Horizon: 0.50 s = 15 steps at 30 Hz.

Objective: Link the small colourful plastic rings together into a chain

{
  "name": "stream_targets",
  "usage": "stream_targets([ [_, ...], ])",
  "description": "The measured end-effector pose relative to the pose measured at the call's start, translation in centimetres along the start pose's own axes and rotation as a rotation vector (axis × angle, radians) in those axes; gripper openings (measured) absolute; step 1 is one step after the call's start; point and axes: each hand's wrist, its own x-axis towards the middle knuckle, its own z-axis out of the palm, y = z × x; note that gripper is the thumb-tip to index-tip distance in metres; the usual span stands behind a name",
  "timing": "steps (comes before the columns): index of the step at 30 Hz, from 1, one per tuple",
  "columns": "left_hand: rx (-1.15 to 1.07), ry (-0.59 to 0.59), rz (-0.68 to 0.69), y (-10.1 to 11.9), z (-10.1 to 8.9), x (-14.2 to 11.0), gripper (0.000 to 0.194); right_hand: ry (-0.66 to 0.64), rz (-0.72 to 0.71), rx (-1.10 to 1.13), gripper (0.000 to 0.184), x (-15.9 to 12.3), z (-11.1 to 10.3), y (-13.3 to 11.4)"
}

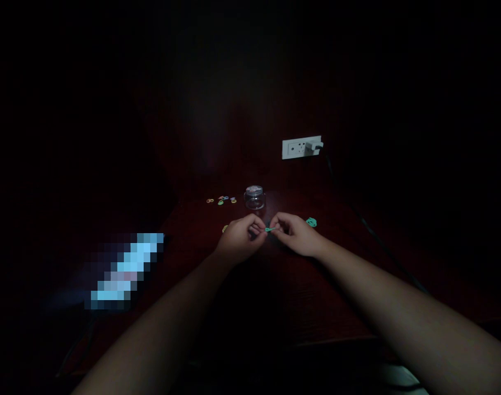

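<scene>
Dimly, left hand (pixel 241 238) and right hand (pixel 297 235), fingers (pixel 259 238) pinched together on green loop (pixel 269 229), jar lid markings (pixel 254 188) illegible.

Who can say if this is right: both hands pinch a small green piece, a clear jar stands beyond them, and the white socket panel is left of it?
Wrong side: the head view shows the white socket panel right of the clear jar. The left hand and right hand do pinch the small green piece.
</scene>
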Motion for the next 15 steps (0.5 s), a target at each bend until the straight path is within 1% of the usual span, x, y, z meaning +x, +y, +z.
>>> stream_targets([
  [4,-0.011,0.004,0.006,0.14,0.00,0.04,0.016,-0.004,0.007,-0.005,0.009,-0.06,-0.02,-0.10],
  [11,-0.033,-0.028,-0.013,0.05,0.10,0.03,0.014,0.006,-0.010,-0.042,0.018,-0.04,-0.05,-0.61],
  [15,-0.024,-0.022,-0.022,0.02,0.08,0.04,0.013,0.000,0.002,-0.002,0.018,-0.09,0.04,-0.56],
])
